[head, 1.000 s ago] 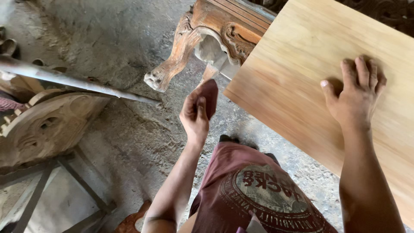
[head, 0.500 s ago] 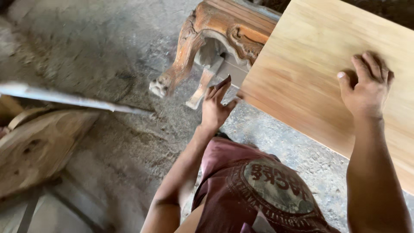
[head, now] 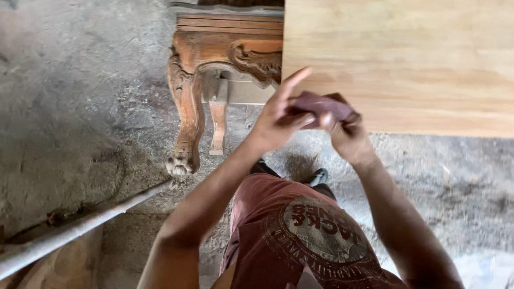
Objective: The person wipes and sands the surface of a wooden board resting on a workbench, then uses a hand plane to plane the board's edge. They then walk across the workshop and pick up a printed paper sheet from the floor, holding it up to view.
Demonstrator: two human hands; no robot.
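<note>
Both my hands meet in front of me on a dark reddish-brown sheet of sandpaper (head: pixel 321 104). My left hand (head: pixel 276 120) pinches its left end, index finger sticking up. My right hand (head: pixel 345 134) grips its right end from below. The sheet is held just off the near edge of a pale, smooth wooden board (head: pixel 407 59) that fills the upper right. Neither hand touches the board.
A carved reddish wooden furniture piece (head: pixel 214 59) with a claw-foot leg (head: pixel 184 134) stands on the dusty concrete floor at upper centre. A grey metal pipe (head: pixel 80 227) runs diagonally at lower left. My knees and shoes are below my hands.
My right hand has left the board's surface and joined my left hand on the sandpaper. The view has swung so that the board's edge runs level.
</note>
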